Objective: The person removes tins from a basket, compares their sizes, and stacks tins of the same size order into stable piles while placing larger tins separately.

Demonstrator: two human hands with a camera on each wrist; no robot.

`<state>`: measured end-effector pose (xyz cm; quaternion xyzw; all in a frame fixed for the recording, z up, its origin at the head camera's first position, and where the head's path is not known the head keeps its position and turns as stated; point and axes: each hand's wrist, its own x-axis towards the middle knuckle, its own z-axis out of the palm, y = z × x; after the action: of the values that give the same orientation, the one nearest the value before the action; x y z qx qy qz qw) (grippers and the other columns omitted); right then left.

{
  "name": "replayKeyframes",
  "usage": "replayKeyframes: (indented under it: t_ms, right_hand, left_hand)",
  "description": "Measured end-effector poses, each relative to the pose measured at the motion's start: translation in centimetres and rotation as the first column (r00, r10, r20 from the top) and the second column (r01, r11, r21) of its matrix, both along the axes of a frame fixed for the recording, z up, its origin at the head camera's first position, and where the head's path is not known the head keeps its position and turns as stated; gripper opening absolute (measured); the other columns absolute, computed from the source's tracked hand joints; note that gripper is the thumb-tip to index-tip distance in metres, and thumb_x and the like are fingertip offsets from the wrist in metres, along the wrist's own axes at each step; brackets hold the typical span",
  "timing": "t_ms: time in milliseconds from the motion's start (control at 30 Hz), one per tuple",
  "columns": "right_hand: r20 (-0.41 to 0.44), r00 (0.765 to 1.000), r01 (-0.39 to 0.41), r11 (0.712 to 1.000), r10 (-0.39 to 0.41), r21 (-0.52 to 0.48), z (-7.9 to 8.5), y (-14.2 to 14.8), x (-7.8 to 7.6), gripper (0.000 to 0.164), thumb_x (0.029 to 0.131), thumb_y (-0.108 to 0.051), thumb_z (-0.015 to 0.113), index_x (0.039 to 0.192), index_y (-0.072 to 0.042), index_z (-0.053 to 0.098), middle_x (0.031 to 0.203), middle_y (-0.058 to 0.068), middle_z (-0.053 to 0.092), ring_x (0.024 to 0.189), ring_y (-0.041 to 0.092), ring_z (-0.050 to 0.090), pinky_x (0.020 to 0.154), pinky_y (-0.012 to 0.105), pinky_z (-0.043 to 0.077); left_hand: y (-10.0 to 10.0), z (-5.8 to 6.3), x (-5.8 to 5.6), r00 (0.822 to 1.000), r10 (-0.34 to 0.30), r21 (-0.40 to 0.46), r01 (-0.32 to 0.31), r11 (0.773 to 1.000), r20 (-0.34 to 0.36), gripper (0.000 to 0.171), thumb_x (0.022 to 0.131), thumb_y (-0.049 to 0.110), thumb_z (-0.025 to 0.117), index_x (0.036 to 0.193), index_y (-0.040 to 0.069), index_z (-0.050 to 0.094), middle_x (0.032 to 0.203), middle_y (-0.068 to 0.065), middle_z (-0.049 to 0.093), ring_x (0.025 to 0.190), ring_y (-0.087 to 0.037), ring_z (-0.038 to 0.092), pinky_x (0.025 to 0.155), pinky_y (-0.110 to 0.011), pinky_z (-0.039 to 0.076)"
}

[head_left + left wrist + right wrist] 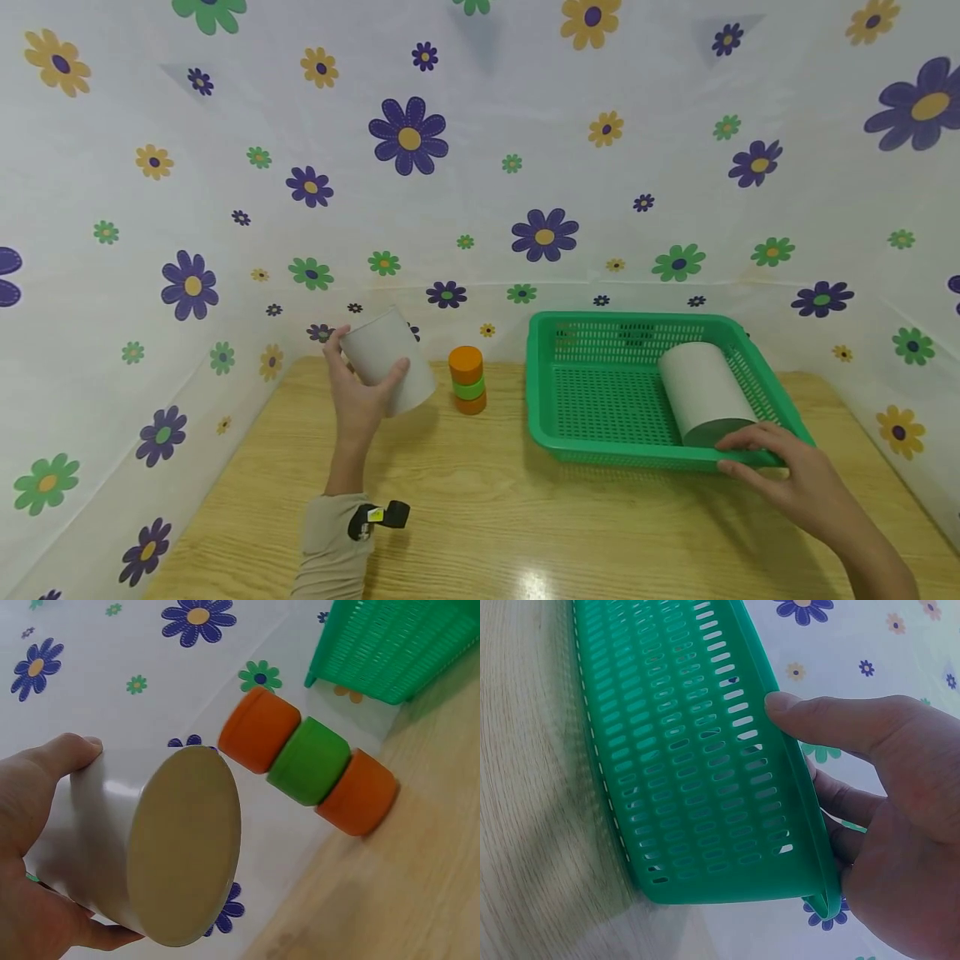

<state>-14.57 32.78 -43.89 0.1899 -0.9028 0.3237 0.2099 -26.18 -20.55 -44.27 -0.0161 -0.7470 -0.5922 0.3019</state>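
My left hand grips a white cylinder above the table, its thumb on one side and fingers on the other. The cylinder is tilted, and in the left wrist view its flat tan-looking end faces the camera. Just right of it stands an upright stack of orange and green round pieces. My right hand pinches the near rim of a green plastic basket, thumb outside and fingers over the inner side. Inside the basket, a second white cylinder lies on its side at the right.
The wooden table carries the basket and the stack. Behind and along the sides hangs a white flower-printed sheet. A strap with a small black device sits on the left wrist.
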Motion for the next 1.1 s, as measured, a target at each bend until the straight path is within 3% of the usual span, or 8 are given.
replayKeyframes:
  t_ms: [500,833,1100]
  right_hand:
    - [0.019,1.000,0.017,1.000,-0.017,0.013,0.0,0.2,0.1,0.036,0.075,-0.005,0.090,0.099,-0.028,0.074,0.101,-0.012,0.068,0.102,-0.013,0.050,0.080,0.005,0.039]
    - [-0.005,1.000,-0.007,1.000,0.007,0.004,0.1,0.0,0.1,0.038,0.074,-0.001,0.089,0.099,-0.026,0.074,0.100,-0.012,0.068,0.102,-0.013,0.050,0.082,0.004,0.038]
    - [-0.004,1.000,-0.008,1.000,0.008,0.006,0.0,0.1,0.1,0.038,0.075,-0.002,0.089,0.099,-0.027,0.073,0.101,-0.011,0.068,0.102,-0.012,0.051,0.081,0.004,0.038]
  left_hand:
    - [0.7,-3.8,-1.2,0.996,0.035,-0.118,-0.026,0.993,0.076,0.088,0.082,0.026,0.088,0.150,0.021,0.032,0.151,-0.014,0.036,0.129,-0.039,0.045,0.099,-0.069,0.046]
    - [1.0,-4.1,-1.3,0.999,0.024,-0.121,-0.019,0.992,0.044,0.089,0.080,0.021,0.089,0.148,0.017,0.031,0.150,-0.017,0.035,0.128,-0.041,0.046,0.100,-0.070,0.045]
    - [1.0,-4.4,-1.5,0.999,0.037,-0.133,-0.036,0.990,0.008,0.082,0.085,0.020,0.085,0.149,0.015,0.034,0.151,-0.016,0.038,0.133,-0.038,0.044,0.107,-0.069,0.039]
